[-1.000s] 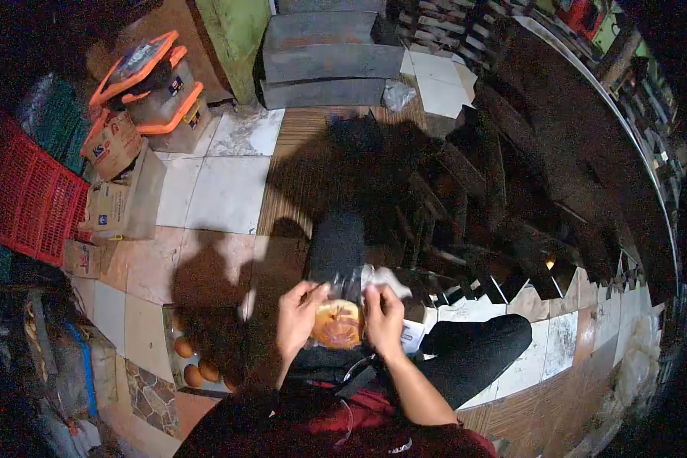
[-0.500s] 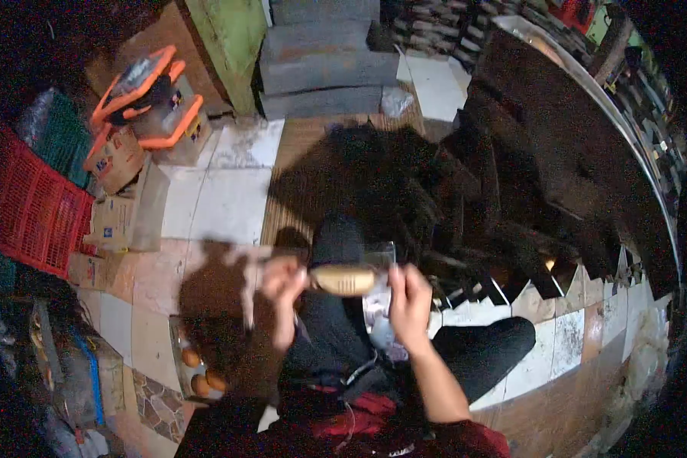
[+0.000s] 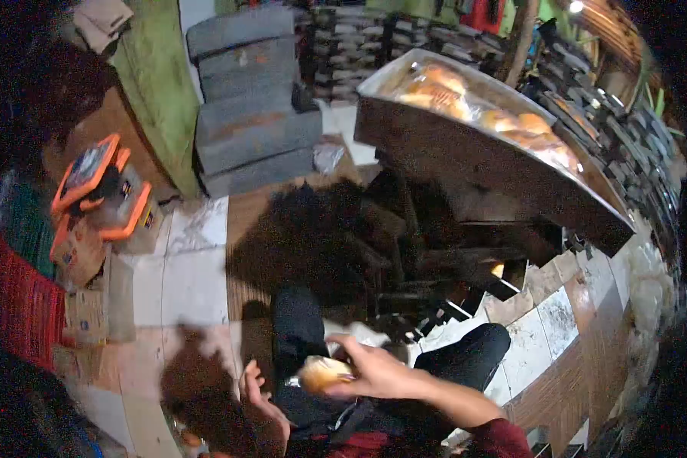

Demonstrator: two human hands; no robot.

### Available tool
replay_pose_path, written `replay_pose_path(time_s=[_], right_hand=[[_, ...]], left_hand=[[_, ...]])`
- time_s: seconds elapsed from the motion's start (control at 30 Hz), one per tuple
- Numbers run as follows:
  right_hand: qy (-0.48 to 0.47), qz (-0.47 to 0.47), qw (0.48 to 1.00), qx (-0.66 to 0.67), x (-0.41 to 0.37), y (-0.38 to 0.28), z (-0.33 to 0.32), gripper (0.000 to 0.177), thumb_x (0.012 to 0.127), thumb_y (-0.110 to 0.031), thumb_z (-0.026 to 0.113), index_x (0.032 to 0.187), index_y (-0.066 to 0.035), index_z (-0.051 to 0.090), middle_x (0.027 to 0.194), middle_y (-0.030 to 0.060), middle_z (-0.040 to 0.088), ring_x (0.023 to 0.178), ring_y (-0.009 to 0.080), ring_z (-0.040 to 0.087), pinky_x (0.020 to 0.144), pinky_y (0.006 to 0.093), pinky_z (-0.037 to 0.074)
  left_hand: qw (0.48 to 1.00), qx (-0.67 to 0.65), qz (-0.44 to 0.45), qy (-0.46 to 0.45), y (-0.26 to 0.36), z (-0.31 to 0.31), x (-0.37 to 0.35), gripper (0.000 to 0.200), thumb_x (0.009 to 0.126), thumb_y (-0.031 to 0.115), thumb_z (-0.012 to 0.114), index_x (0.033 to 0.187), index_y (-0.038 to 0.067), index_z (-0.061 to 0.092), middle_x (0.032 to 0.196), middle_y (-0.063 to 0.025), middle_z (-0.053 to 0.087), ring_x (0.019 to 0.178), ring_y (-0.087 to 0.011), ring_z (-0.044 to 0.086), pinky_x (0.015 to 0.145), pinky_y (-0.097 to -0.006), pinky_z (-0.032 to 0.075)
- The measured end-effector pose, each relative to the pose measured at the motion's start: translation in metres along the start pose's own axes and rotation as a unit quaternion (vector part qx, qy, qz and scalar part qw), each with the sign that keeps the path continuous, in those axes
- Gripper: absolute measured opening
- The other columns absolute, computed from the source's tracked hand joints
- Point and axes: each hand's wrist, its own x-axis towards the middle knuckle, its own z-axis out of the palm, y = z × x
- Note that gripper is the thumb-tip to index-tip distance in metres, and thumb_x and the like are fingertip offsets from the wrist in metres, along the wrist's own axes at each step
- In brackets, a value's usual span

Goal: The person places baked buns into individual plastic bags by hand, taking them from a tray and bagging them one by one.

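Above my lap, my right hand (image 3: 370, 372) holds a small golden-brown bread roll (image 3: 324, 374), fingers on top and thumb below. The roll looks blurred, and whether it is wrapped is hard to tell. To its left, my left hand (image 3: 259, 393) has its fingers apart and holds nothing. Behind the roll, on my dark trouser legs (image 3: 298, 328), lies some pale clear plastic (image 3: 362, 336), partly hidden by my right hand.
A long dark box (image 3: 481, 164) at the upper right holds wrapped bread (image 3: 435, 91). Grey stacked blocks (image 3: 259, 133) stand ahead. On the left are orange-rimmed containers (image 3: 130, 210), cardboard (image 3: 88, 313) and a red crate (image 3: 23, 305). Dark angular pieces lie right of centre.
The view has tilted up and turned right, bringing the bread in the long box into sight. My left hand has let go of the roll, which is now in my right hand alone.
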Motion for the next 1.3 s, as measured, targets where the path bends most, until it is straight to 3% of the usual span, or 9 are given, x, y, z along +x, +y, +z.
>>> replay_pose_path(time_s=[0.13,0.23,0.37,0.5,0.67,0.9,1.0,1.17,1.3], right_hand=[[0.092,-0.112,0.982,-0.123,-0.051,-0.119,-0.144,0.060,0.055,-0.033,0.081,0.099,-0.003,0.055,0.089,0.0122,0.060,0.080,0.0255,0.060,0.071,0.0309,0.048],[0.567,-0.318,0.702,-0.292,-0.053,-0.134,-0.179,0.050,0.063,-0.036,0.075,0.097,-0.004,0.056,0.082,0.0046,0.060,0.068,0.0217,0.060,0.060,0.0307,0.048],[0.540,-0.216,0.600,-0.549,-0.103,-0.173,-0.236,0.042,0.092,-0.035,0.025,0.124,-0.009,0.036,0.116,0.0124,0.046,0.109,0.0182,0.042,0.098,0.0364,0.030],[0.285,-0.375,0.765,-0.439,-0.144,-0.132,-0.171,0.026,0.079,-0.021,0.054,0.099,-0.006,0.055,0.092,0.0097,0.055,0.086,0.0222,0.053,0.076,0.0384,0.044],[0.144,0.024,0.959,-0.243,-0.050,0.104,0.006,0.050,0.075,-0.012,0.057,0.121,-0.001,0.040,0.111,0.0210,0.050,0.103,0.0367,0.047,0.086,0.0422,0.040],[0.011,0.010,0.893,-0.449,-0.080,0.185,0.146,0.057,0.080,-0.012,0.039,0.135,-0.012,0.023,0.133,0.0157,0.031,0.116,0.0343,0.038,0.094,0.0474,0.032],[0.039,0.023,0.885,-0.464,-0.076,0.180,0.142,0.052,0.079,-0.012,0.040,0.130,-0.010,0.030,0.126,0.0145,0.039,0.111,0.0337,0.042,0.092,0.0459,0.033],[-0.027,0.110,0.957,-0.266,-0.068,0.188,0.114,0.035,0.078,-0.010,0.043,0.111,-0.001,0.045,0.101,0.0151,0.052,0.095,0.0303,0.052,0.084,0.0391,0.042],[-0.032,0.017,0.951,-0.307,-0.082,0.187,0.120,0.030,0.075,-0.012,0.046,0.103,-0.002,0.051,0.099,0.0152,0.053,0.093,0.0297,0.052,0.083,0.0381,0.042]], left_hand=[[0.997,0.017,-0.029,-0.068,0.011,0.011,-0.009,0.053,0.087,0.047,0.024,0.121,0.009,0.043,0.106,-0.0076,0.053,0.087,-0.0176,0.049,0.076,-0.0291,0.036],[0.969,-0.050,-0.164,-0.176,0.060,0.015,-0.029,0.048,0.087,0.033,0.049,0.124,0.004,0.038,0.121,-0.0100,0.043,0.086,-0.0183,0.051,0.071,-0.0271,0.042],[0.990,-0.012,0.013,-0.143,0.008,0.030,-0.017,0.048,0.088,0.031,0.048,0.126,0.005,0.036,0.123,-0.0116,0.042,0.088,-0.0192,0.051,0.067,-0.0276,0.042],[0.973,-0.078,-0.113,-0.187,0.023,0.009,0.009,0.047,0.089,0.028,0.044,0.130,0.006,0.032,0.114,-0.0176,0.050,0.095,-0.0272,0.054,0.079,-0.0371,0.044],[0.983,-0.128,-0.130,-0.013,0.033,-0.027,0.040,0.049,0.091,0.030,0.037,0.132,0.006,0.025,0.117,-0.0177,0.045,0.107,-0.0289,0.044,0.087,-0.0372,0.037],[0.912,0.321,-0.132,-0.219,0.014,0.026,0.001,0.059,0.091,0.039,0.032,0.135,0.005,0.015,0.135,-0.0204,0.029,0.127,-0.0307,0.024,0.103,-0.0365,0.020],[0.933,0.196,0.165,-0.253,0.045,0.030,0.006,0.030,0.089,0.019,0.046,0.114,0.003,0.049,0.115,-0.0129,0.048,0.107,-0.0229,0.046,0.089,-0.0308,0.036],[0.837,-0.283,-0.174,-0.434,0.089,0.071,0.011,0.030,0.088,0.021,0.048,0.112,0.003,0.050,0.113,-0.0138,0.050,0.103,-0.0219,0.051,0.088,-0.0296,0.039],[0.858,0.037,0.034,-0.512,-0.006,0.121,0.007,0.033,0.084,0.029,0.055,0.104,0.002,0.053,0.097,-0.0099,0.059,0.092,-0.0181,0.054,0.082,-0.0293,0.041]])
